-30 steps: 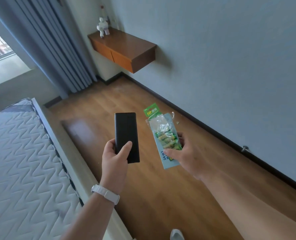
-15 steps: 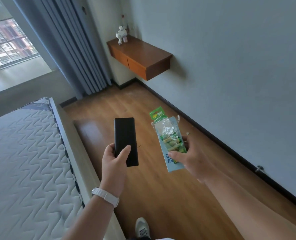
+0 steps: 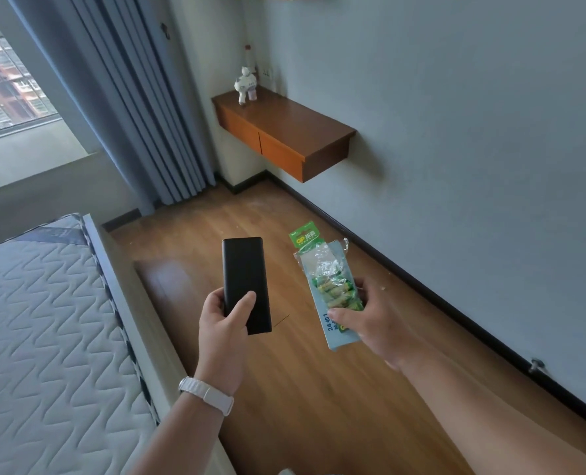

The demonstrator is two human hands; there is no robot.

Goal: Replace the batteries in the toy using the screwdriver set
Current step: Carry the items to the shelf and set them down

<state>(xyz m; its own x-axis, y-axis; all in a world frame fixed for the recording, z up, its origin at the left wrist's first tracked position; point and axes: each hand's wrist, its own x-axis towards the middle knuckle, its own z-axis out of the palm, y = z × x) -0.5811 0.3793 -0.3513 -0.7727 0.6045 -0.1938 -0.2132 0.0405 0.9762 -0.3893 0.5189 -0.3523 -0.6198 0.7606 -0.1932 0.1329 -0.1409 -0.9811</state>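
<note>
The left grip [image 3: 221, 334] is grasping a black case [image 3: 244, 275] by its lower end, with the thumb lying on its face. The right grip [image 3: 370, 323] is clasping a green battery pack [image 3: 329, 286] just beside it, above the wooden floor [image 3: 319, 406]. The white toy [image 3: 245, 84] is standing on the wall shelf [image 3: 295, 132], well apart.

Plain black on the flat case [image 3: 245, 282]; green header, pale blue card with blue print, green-and-yellow cells under clear film on the battery pack [image 3: 326, 279]. White with grey patches on the toy figure [image 3: 245, 85], dark brown top over orange-brown fronts on the shelf [image 3: 284, 121]. Off-white quilted zigzags edged in navy on the mattress [image 3: 38, 337], grey-blue pleats on the curtain [image 3: 130, 97], brown woodgrain on the floor [image 3: 319, 406].
</note>
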